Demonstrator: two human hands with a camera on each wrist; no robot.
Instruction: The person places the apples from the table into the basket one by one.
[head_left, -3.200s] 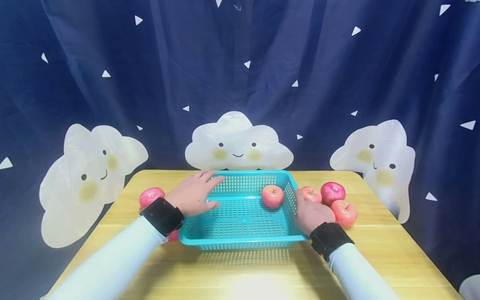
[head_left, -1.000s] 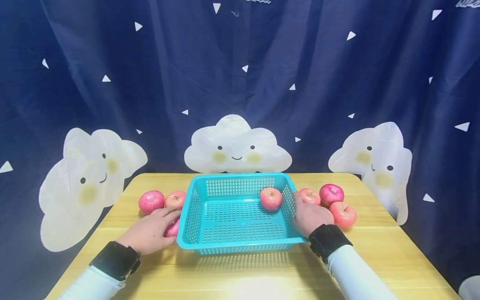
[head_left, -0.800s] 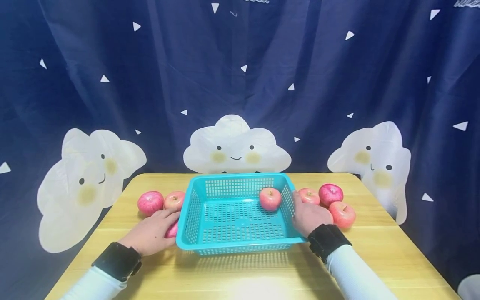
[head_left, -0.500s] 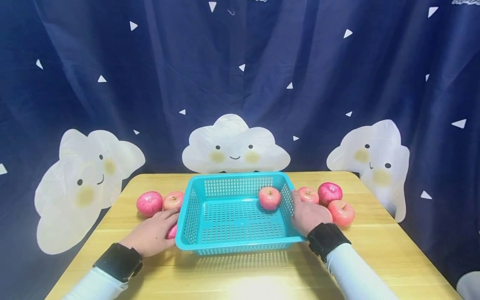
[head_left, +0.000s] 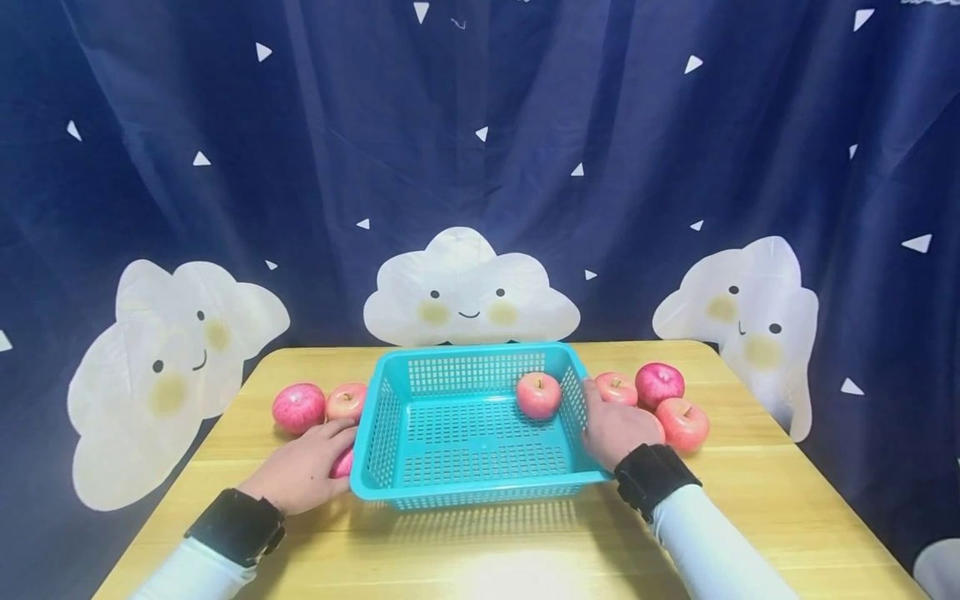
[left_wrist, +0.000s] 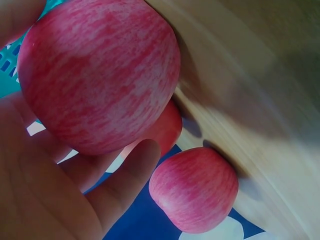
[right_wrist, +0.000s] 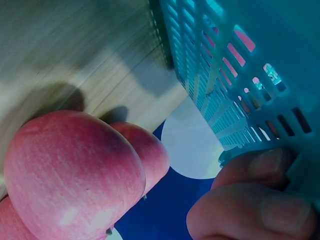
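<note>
A turquoise plastic basket [head_left: 480, 485] stands mid-table with one apple [head_left: 538, 396] inside, toward its right. My right hand [head_left: 618, 429] grips the basket's right side; in the right wrist view its fingertips [right_wrist: 285, 215] curl against the rim. My left hand [head_left: 300, 471] is left of the basket, holding a red-streaked apple [left_wrist: 100, 75] with its thumb and fingers around it. From the head view, that apple is mostly hidden by the hand and the basket edge. Two more apples, one dark pink [head_left: 298, 408] and one paler [head_left: 347, 402], lie just beyond this hand.
Right of the basket lie several apples: a pale one [head_left: 617, 388], a dark pink one [head_left: 660, 384], a nearer one [head_left: 682, 425] and one partly behind my right hand. Everything rests on a wooden table [head_left: 420, 554]. A dark blue curtain [head_left: 465, 167] hangs behind.
My left hand has moved from over the basket's left side, left and nearer, onto the red-streaked apple; over the last second it stays there. The right hand keeps its place on the basket.
</note>
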